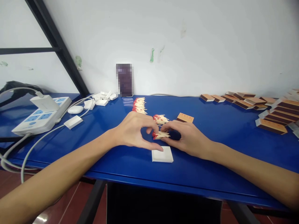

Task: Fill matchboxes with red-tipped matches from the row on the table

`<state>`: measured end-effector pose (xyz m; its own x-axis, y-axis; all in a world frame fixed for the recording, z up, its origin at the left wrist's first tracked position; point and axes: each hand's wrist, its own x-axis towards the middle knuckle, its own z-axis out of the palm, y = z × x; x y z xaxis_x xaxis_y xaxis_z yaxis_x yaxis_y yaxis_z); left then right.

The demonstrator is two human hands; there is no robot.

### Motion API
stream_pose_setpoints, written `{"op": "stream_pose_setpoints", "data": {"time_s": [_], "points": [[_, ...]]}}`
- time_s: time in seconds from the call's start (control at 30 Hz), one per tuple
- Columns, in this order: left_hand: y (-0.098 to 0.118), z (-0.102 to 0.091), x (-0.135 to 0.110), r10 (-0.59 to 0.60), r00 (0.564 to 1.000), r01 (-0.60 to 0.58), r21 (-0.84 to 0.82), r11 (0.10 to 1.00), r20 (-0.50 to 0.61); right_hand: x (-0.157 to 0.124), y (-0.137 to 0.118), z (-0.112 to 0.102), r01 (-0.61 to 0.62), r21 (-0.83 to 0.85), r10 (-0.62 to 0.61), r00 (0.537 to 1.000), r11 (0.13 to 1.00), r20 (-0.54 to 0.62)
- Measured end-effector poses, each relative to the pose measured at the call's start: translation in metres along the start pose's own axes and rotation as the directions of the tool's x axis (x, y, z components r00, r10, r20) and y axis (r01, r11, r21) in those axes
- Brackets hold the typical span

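A small bundle of red-tipped matches (pixel 161 135) is pinched at its right end between the thumb and fingers of my right hand (pixel 188 137). My left hand (pixel 136 129) curves around from the left with thumb and fingers apart, its fingertips close to the match heads. Its thumb tip reaches over the edge of a white matchbox tray (pixel 162 157), which lies just below the bundle. Behind my hands are a loose heap of matches (pixel 160 119) and a larger pile of matches (pixel 139 105). An orange matchbox sleeve (pixel 185 117) lies behind my right hand, partly covered by it.
White trays (pixel 102 102) are heaped at the back left, near a phone (pixel 125 80) leaning on the wall. A power strip (pixel 42 115) with cables and a white case (pixel 75 109) occupies the left. Several matchboxes (pixel 271 126) are stacked on the right of the blue table (pixel 224 174).
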<state>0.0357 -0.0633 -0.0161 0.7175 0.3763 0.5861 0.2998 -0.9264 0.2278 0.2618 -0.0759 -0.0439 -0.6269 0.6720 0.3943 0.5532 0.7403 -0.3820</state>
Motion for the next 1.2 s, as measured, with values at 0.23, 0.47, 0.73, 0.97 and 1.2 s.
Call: {"op": "stream_pose_setpoints", "data": {"time_s": [0.23,0.47,0.73,0.97,1.2], "points": [[-0.007,0.004,-0.003,0.003,1.0,0.0,0.155,0.988,-0.023,-0.001,-0.001,0.0,-0.003,0.028,0.003,1.0,1.0,-0.022],[-0.005,0.003,0.002,-0.122,0.973,0.082,0.201,0.976,0.197,-0.001,0.001,0.001,0.029,0.029,-0.028,0.999,0.999,-0.023],[-0.008,0.011,0.002,-0.025,0.988,0.006,0.126,0.992,0.152,-0.003,0.003,0.003,0.015,0.033,-0.014,0.999,0.999,-0.035],[-0.009,0.01,-0.001,0.021,0.98,-0.057,0.178,0.982,0.198,-0.001,0.003,0.003,0.024,0.047,-0.023,0.999,0.999,-0.028],[-0.007,0.012,0.0,0.051,0.977,-0.096,0.212,0.973,0.206,-0.001,0.003,0.002,0.011,0.059,-0.01,1.0,0.998,-0.016]]}}
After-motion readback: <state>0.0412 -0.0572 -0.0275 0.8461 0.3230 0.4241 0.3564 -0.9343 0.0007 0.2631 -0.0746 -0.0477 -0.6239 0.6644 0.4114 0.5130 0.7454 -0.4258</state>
